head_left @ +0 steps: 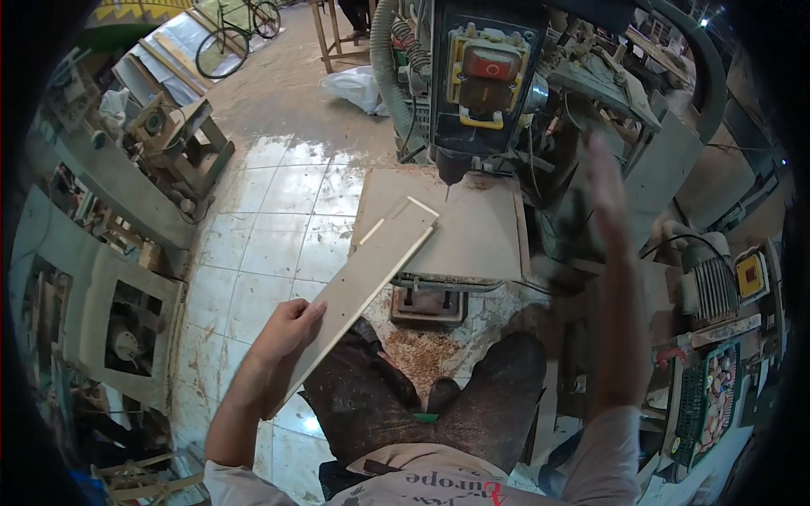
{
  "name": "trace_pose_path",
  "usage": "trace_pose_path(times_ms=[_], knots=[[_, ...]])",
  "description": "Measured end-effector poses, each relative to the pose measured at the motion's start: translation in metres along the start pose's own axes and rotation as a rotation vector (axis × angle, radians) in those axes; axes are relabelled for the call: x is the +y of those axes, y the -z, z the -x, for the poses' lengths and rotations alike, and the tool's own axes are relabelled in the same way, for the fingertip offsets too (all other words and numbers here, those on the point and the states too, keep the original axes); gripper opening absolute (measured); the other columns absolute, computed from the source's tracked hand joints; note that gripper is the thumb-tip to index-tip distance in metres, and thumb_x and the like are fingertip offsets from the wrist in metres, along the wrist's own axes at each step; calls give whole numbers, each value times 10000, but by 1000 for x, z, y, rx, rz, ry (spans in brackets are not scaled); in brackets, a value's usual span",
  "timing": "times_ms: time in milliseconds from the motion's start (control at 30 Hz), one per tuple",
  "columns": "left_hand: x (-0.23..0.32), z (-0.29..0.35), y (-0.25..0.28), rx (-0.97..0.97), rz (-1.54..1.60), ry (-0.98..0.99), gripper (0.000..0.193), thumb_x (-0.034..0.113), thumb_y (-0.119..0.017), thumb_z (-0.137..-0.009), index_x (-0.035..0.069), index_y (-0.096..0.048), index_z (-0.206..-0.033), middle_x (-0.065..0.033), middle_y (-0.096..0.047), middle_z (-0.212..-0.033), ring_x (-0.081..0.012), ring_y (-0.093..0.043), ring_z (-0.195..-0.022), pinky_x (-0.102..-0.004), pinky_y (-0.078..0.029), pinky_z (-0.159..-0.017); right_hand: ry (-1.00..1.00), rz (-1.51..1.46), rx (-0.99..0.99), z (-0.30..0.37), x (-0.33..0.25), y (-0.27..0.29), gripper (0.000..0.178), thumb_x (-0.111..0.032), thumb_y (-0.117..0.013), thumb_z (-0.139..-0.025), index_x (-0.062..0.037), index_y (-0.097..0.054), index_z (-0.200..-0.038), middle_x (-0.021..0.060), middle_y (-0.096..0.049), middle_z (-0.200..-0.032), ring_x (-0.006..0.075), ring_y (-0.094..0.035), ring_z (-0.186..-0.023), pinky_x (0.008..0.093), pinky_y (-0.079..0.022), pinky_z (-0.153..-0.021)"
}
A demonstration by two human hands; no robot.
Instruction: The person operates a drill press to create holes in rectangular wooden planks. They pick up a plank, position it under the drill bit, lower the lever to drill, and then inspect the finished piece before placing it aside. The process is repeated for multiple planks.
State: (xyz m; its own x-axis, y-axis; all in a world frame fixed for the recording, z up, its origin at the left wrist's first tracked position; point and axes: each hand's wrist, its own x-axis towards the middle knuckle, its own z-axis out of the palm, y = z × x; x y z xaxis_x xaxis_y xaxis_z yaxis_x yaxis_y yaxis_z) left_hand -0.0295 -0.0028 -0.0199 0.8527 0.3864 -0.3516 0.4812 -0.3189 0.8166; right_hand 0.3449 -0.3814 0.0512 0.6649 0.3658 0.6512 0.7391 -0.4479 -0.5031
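Left hand (291, 325) clamped on a long, flat beige wooden board (363, 270).
Its thumb (315, 310) lies on top, other fingers hidden; the far end overlaps the flat beige drill-press desk (485, 236), contact unclear. The raised right hand (606, 185) is blurred: whether its fingers are apart I cannot tell.

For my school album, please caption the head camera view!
Left hand holding a long board, its far end over the drill press table; right hand apart and blurred.
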Motion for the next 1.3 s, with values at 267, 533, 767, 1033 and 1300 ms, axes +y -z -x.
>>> trace_pose_path(times_ms=[267,533,767,1033,1300], knots=[[35,-9,2,-119,-61,134,495,465,-548,-909,-10,-605,-781,5,-511,-627,-81,-441,-584,-260,-379,-523,-29,-1133,194,-221,-73,46,397,-327,-407,-971,-12,-521,-1185,127,-562,-1145,224,-508,-1111,422,-348,-1027],[38,-27,-5,-183,-65,113,515,481,-530,-914,-8,-601,-770,28,-478,-612,-73,-422,-566,-256,-363,-510,26,-1126,281,-204,-169,45,361,-329,-397,-959,-36,-567,-1085,95,-619,-1036,191,-570,-940,343,-439,-878],[46,-34,-4,-230,-79,115,482,473,-538,-914,8,-607,-812,38,-482,-643,-59,-428,-593,-232,-369,-533,-21,-1061,303,-181,-184,61,326,-301,-393,-955,-52,-595,-1011,61,-654,-943,167,-611,-817,286,-495,-780],[43,-43,1,-232,-92,47,483,445,-523,-931,10,-583,-732,39,-467,-614,-69,-418,-580,-247,-358,-523,364,-1132,326,-132,-188,61,170,-180,-420,-970,-83,-554,-931,33,-595,-806,139,-575,-714,262,-474,-674],[51,-36,0,-253,-105,108,472,443,-518,-935,-3,-604,-805,30,-477,-647,-72,-428,-599,-239,-370,-539,401,-1117,404,-121,-194,50,178,-206,-414,-981,-82,-518,-906,23,-536,-748,132,-532,-659,277,-454,-635]])
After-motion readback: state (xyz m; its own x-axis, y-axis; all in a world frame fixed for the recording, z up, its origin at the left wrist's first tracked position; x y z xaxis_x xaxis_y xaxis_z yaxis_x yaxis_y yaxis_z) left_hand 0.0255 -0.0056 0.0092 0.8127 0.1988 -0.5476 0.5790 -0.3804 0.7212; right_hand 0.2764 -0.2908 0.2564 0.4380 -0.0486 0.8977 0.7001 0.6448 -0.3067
